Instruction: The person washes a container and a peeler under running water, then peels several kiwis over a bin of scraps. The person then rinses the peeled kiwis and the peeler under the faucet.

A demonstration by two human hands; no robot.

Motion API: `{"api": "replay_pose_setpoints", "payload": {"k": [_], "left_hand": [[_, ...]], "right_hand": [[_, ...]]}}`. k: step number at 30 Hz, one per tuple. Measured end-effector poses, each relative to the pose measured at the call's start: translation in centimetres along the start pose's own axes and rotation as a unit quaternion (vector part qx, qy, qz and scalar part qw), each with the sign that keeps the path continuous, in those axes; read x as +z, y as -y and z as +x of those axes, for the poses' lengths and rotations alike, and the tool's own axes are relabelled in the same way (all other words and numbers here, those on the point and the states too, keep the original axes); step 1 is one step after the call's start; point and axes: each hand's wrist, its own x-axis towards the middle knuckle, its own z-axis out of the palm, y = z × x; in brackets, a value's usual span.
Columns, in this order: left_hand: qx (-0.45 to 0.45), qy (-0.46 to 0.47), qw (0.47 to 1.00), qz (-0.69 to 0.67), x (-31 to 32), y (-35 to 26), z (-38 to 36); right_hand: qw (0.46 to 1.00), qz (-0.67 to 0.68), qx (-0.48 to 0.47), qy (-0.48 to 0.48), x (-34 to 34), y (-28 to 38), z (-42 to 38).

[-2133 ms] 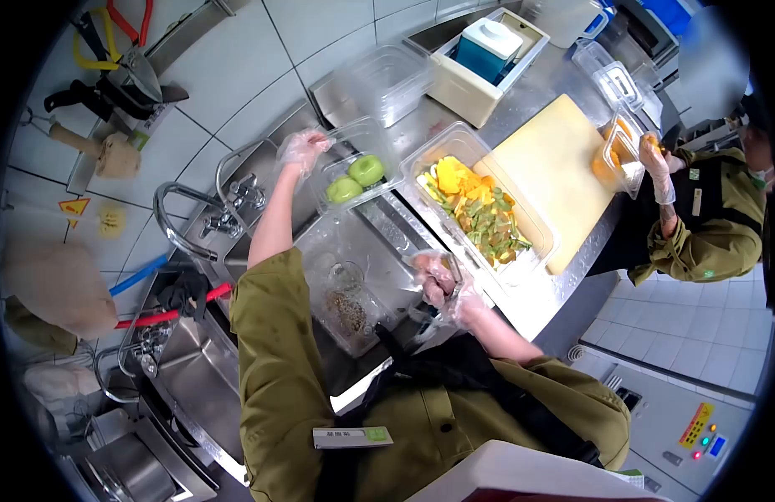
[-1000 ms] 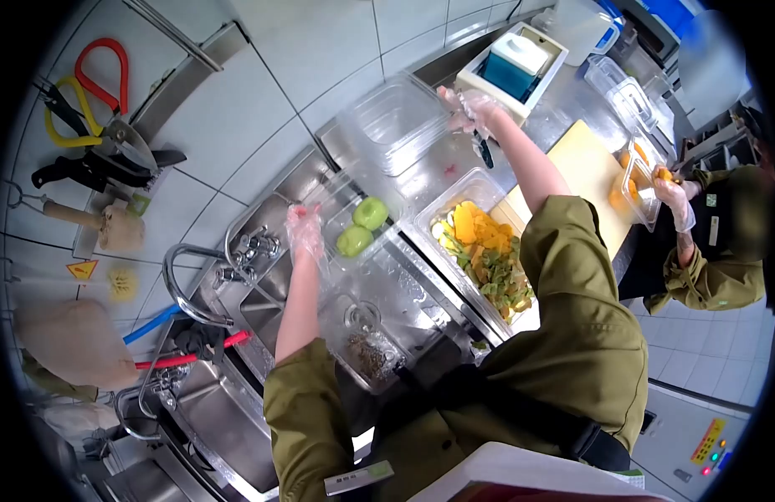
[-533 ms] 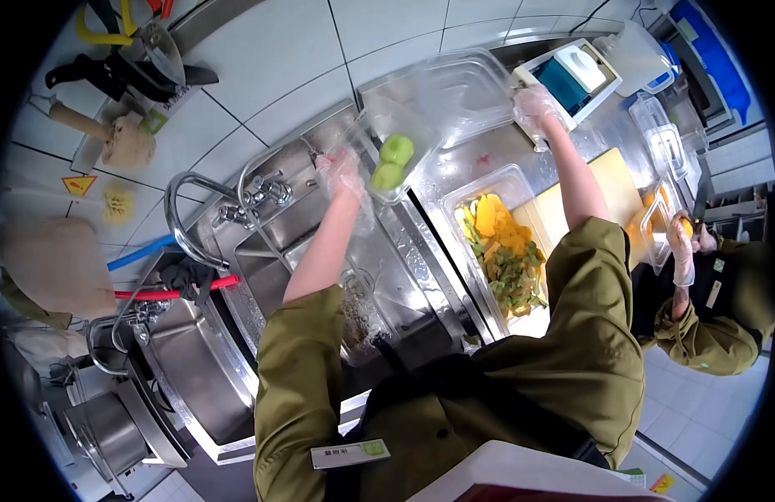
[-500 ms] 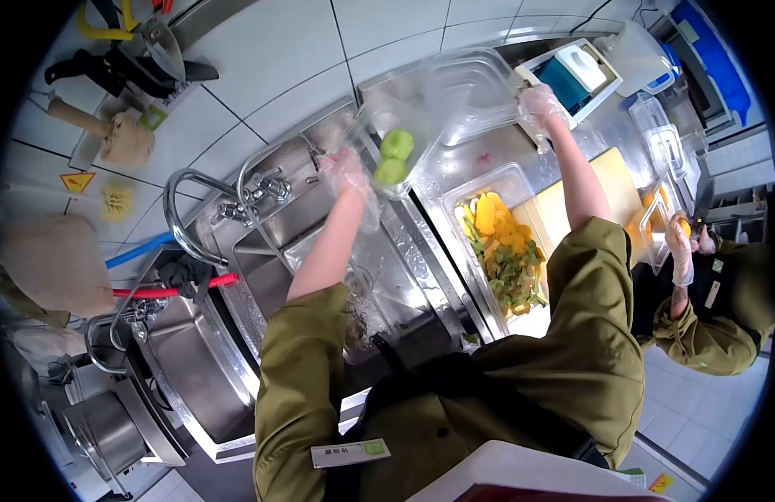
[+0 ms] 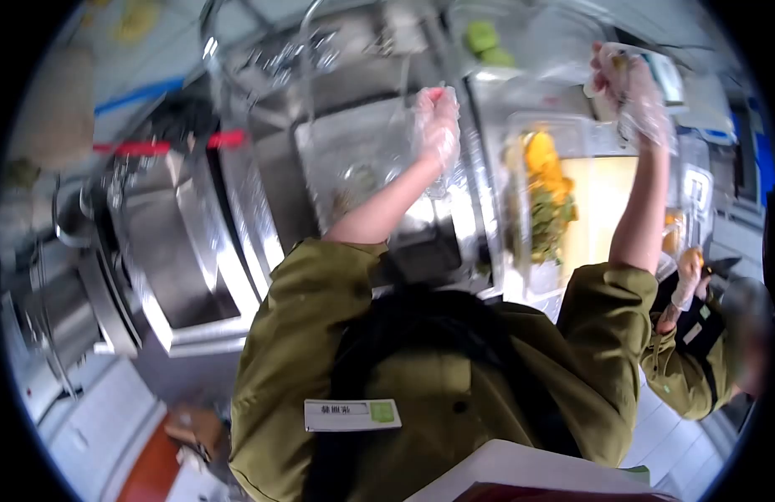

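Note:
My left hand, in a clear glove, is closed above the sink's right side, apart from the clear container with green peeled produce. Nothing shows between its fingers. My right hand, also gloved, is raised at the upper right beside a white tray. Its fingers are curled round something dark and blurred that I cannot make out. Between my arms a clear tub holds orange pieces and green-brown pieces. A pale cutting board lies right of the tub.
A sink basin with a clear tray in it lies at centre left, and another basin farther left. At the right a co-worker's gloved hand holds something orange near a dark blade.
The view has swung, and the sinks and tub appear higher and to the right. My left hand has come off the clear container's edge. My right hand has moved away from the other container's edge.

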Motion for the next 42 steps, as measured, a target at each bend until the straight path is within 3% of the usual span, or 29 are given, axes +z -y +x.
{"api": "replay_pose_setpoints", "payload": {"k": [1,3,6,7,8,9,11,13,15,17,20,21,22,23,24,25,27,28,29,30,31,32,33,34,35,36,37,39,42], "left_hand": [[0.089,-0.043,0.993,0.067,-2.7,1.5,-2.1],[-0.050,-0.048,0.986,0.148,-9.3,1.9,-7.2],[-0.199,-0.070,0.925,0.316,-20.8,12.1,-8.7],[-0.293,-0.050,0.897,0.328,-23.5,12.8,-9.0],[-0.357,-0.024,0.881,0.309,-25.2,13.7,-9.1],[-0.415,0.002,0.863,0.287,-26.6,14.8,-8.6],[-0.446,0.013,0.840,0.309,-27.8,18.6,-8.4],[-0.417,0.014,0.812,0.408,-26.3,20.7,-7.5],[-0.432,0.018,0.772,0.466,-24.5,19.0,-6.3],[-0.456,-0.011,0.759,0.465,-22.4,19.0,-4.1],[-0.484,0.160,0.747,0.426,-23.3,20.7,-1.0],[-0.401,0.201,0.760,0.470,-23.7,22.5,-1.4],[-0.319,0.243,0.762,0.509,-24.3,24.5,-2.0],[-0.301,0.326,0.705,0.553,-24.4,25.0,-1.5],[-0.433,0.208,0.764,0.431,-23.6,22.1,-0.8],[-0.391,0.110,0.832,0.377,-23.6,22.8,-1.0],[-0.400,0.007,0.898,0.185,-23.1,22.0,0.1],[-0.418,-0.075,0.903,0.063,-22.5,18.7,0.9],[-0.453,-0.117,0.884,-0.007,-23.5,22.1,1.5],[-0.496,-0.087,0.856,-0.118,-23.2,16.5,2.2],[-0.560,-0.167,0.783,-0.212,-22.9,12.9,2.8],[-0.520,-0.170,0.786,-0.287,-23.5,13.0,2.6],[-0.475,-0.169,0.785,-0.360,-24.4,13.9,2.7],[-0.462,-0.136,0.774,-0.410,-25.7,16.3,2.8],[-0.449,-0.101,0.760,-0.459,-27.3,19.6,3.1],[-0.432,-0.063,0.743,-0.508,-27.8,21.2,3.6],[-0.437,-0.064,0.760,-0.478,-27.5,19.9,3.8],[-0.458,-0.075,0.786,-0.408,-27.2,14.8,2.8],[-0.503,-0.156,0.804,-0.276,-26.7,12.8,1.8]], "right_hand": [[0.998,0.013,-0.043,0.047,2.7,2.7,-1.5],[0.981,-0.024,-0.137,0.136,9.1,5.9,-3.9],[0.909,-0.230,-0.273,0.213,21.5,5.0,-5.5],[0.909,-0.221,-0.128,0.331,25.0,4.2,-5.9],[0.913,0.047,0.148,0.378,29.0,0.1,-6.7],[0.784,0.306,0.401,0.362,33.2,-5.0,-8.2],[0.417,0.612,0.626,0.244,39.1,-15.3,-13.8],[0.432,0.550,0.683,0.210,38.0,-12.9,-15.7],[0.534,0.531,0.600,0.269,39.6,-16.8,-19.6],[0.583,0.456,0.621,0.259,40.1,-18.7,-22.2],[0.639,0.375,0.628,0.238,37.5,-15.2,-20.7],[0.633,0.407,0.619,0.225,37.3,-16.7,-20.6],[0.563,0.478,0.631,0.240,36.9,-18.5,-20.5],[0.541,0.493,0.639,0.236,36.1,-17.6,-19.9],[0.518,0.508,0.648,0.231,35.4,-16.7,-19.3],[0.552,0.468,0.654,0.220,35.1,-15.7,-18.9],[0.519,0.453,0.679,0.253,35.3,-16.7,-20.3],[0.597,0.334,0.693,0.225,35.2,-15.1,-20.0],[0.612,0.327,0.678,0.242,35.1,-13.6,-19.5],[0.630,0.318,0.660,0.259,34.8,-12.4,-18.7],[0.648,0.310,0.638,0.277,34.7,-12.1,-18.3],[0.655,0.338,0.596,0.319,35.9,-15.8,-19.1],[0.782,0.145,0.468,0.385,35.8,-15.1,-17.8],[0.853,-0.059,0.305,0.420,35.4,-12.8,-15.5],[0.861,-0.259,0.121,0.420,34.9,-10.4,-13.3],[0.877,-0.250,0.190,0.364,34.3,-7.9,-11.0],[0.885,-0.238,0.258,0.308,33.8,-6.4,-9.7],[0.932,-0.236,0.165,0.219,34.5,-10.1,-9.4],[0.938,-0.185,0.267,0.121,34.0,-8.1,-8.5]]}}
